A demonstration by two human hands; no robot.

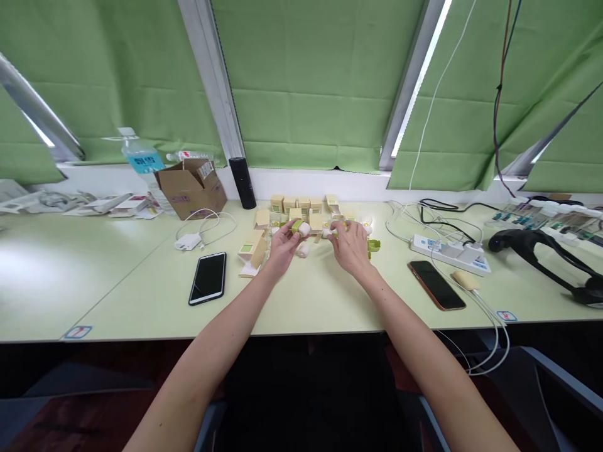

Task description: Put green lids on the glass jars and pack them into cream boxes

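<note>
My left hand (283,245) is closed around a small rounded white piece with a green band (298,228), held just above the table. To its right, my right hand (351,246) reaches down with its fingers pinched over a small green part; what exactly they grip is partly hidden. A similar white piece (326,231) lies by those fingertips. Below the left hand's piece sits a pinkish-white rounded piece (303,251). Beside my right hand is a loose green clip-like part (374,245). Small cream cartons (304,204) stand in a row behind, and an opened carton (253,247) lies at the left.
A phone (208,278) lies left, another phone (436,285) right. Near the right one are a power strip (450,254) and cables. Along the back stand a cardboard box (192,188), a large bottle (144,160) and a black cylinder (242,182). A black headset (546,251) rests far right.
</note>
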